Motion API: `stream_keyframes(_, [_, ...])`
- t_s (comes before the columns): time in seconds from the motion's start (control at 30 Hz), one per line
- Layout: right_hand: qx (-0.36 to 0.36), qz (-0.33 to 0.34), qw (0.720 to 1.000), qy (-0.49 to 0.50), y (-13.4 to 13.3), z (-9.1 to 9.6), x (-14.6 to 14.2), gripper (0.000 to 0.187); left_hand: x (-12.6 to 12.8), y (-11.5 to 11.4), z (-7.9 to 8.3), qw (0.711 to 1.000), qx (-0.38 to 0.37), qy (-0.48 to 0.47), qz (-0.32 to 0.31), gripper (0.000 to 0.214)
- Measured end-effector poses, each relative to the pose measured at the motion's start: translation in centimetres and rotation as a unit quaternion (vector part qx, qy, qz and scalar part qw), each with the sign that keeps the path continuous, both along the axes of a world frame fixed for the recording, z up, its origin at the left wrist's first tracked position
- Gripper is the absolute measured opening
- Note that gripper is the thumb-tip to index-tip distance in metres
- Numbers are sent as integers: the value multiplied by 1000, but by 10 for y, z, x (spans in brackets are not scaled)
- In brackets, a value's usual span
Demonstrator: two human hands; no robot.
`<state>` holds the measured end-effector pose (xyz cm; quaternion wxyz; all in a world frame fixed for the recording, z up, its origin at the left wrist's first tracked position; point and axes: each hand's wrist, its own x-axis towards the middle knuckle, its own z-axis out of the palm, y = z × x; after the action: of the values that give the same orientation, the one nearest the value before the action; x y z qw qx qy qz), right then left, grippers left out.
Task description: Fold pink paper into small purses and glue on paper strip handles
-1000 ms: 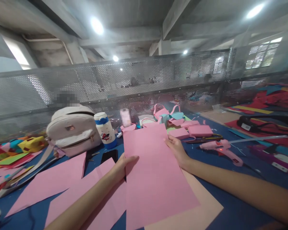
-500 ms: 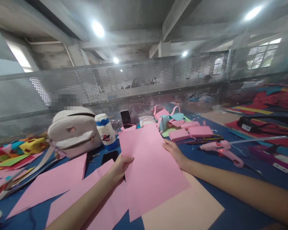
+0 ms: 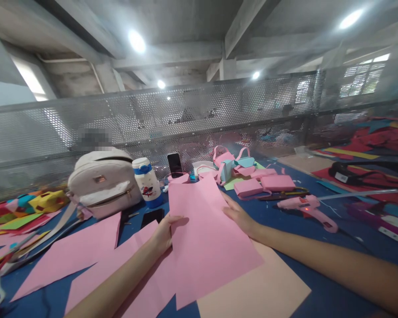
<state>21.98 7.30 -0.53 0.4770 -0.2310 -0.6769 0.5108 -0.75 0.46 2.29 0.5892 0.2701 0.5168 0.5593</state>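
A pink paper sheet (image 3: 207, 240) is held up over the blue table (image 3: 321, 251) in front of me. My left hand (image 3: 164, 232) pinches its left edge, thumb on top. My right hand (image 3: 240, 216) grips its right edge with the fingers under and along the sheet. A peach sheet (image 3: 262, 291) lies beneath it, and more pink sheets (image 3: 76, 251) lie to the left. A pink glue gun (image 3: 307, 207) rests to the right of my right hand.
A white backpack (image 3: 102, 181), a white-and-blue bottle (image 3: 147, 181) and an upright phone (image 3: 175, 164) stand at the back. A dark phone (image 3: 151, 216) lies flat nearby. Small pink paper bags (image 3: 252, 176) sit behind the sheet. A perforated metal screen (image 3: 199, 119) bounds the table. Coloured scraps (image 3: 23, 207) lie far left.
The pink sheet has been pulled slightly nearer and lower, uncovering the upright phone behind it. Both hands kept their hold on its edges.
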Motion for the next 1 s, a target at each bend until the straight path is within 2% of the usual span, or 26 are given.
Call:
stream_keyframes(0.13, [64,-69,995,-16,3,8,4,69,4,-4,6,998,30,33,-34,41])
stream_keyframes(0.2, [140,-107,984,-36,4,23,8,69,7,-6,12,995,40,62,-62,41])
stream_keyframes(0.27, [254,-125,956,-84,3,46,12,64,11,-6,21,989,38,98,-107,39])
stream_keyframes(0.3, [302,-122,939,-107,2,59,15,62,13,-6,27,983,35,117,-137,37])
stream_keyframes(0.37, [344,-99,922,-150,-3,86,19,57,18,-7,39,966,28,153,-205,30])
stream_keyframes(0.43, [341,-43,920,-188,-8,107,22,35,24,-9,51,942,22,191,-276,21])
stream_keyframes(0.5, [331,-7,918,-218,-13,118,25,17,30,-12,62,913,19,231,-336,13])
stream_keyframes(0.57, [343,10,903,-259,-16,120,29,15,35,-14,69,888,28,270,-372,9])
stream_keyframes(0.63, [367,14,877,-310,-17,115,35,14,37,-17,74,872,51,309,-377,8])
stream_keyframes(0.73, [384,-6,851,-357,-19,109,51,16,31,-21,77,853,90,372,-354,12])
stream_keyframes(0.83, [378,-33,847,-374,-20,106,72,21,17,-23,76,833,124,429,-327,21])
stream_keyframes(0.9, [381,-53,834,-396,-19,105,86,22,8,-24,72,822,149,454,-310,20])
stream_keyframes(1.0, [435,-82,777,-448,-15,95,98,24,3,-26,60,814,183,477,-274,15])
